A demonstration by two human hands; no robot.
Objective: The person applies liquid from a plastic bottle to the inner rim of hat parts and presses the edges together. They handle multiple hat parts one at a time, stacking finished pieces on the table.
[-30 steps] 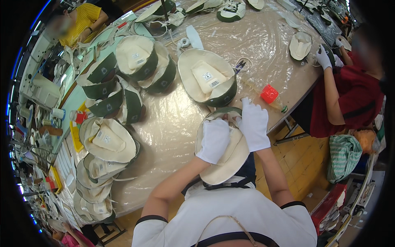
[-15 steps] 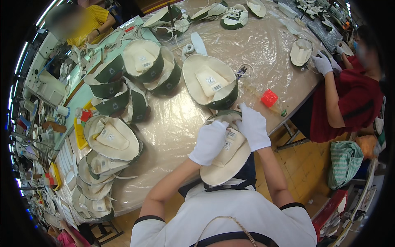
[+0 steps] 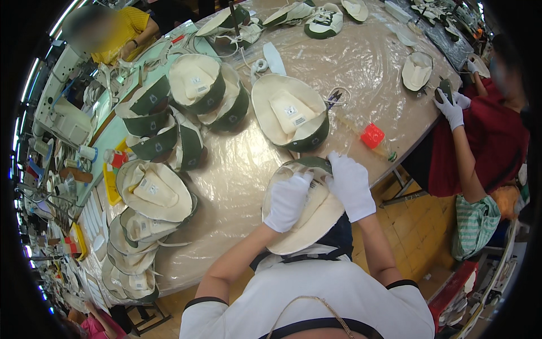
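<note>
Both my hands wear white gloves and work on one cream-and-green shoe upper at the table's near edge. My left hand reaches over its opening with the fingers curled down inside. At the upper's right side, my right hand grips the green far edge, the thumb end pointing up and the other fingers wrapped over the rim. Just beyond lies another shoe upper, cream inside with a green heel and a printed label on its tongue.
Several shoe uppers are stacked at left. Small snips and a bottle with a red label lie on the plastic-covered table. A gloved co-worker works at right; a person in yellow is at far left.
The held upper has turned and widened, its toe swinging left. Both hands have shifted slightly on it. At right, the co-worker's gloved hands have moved back from the table with a dark piece.
</note>
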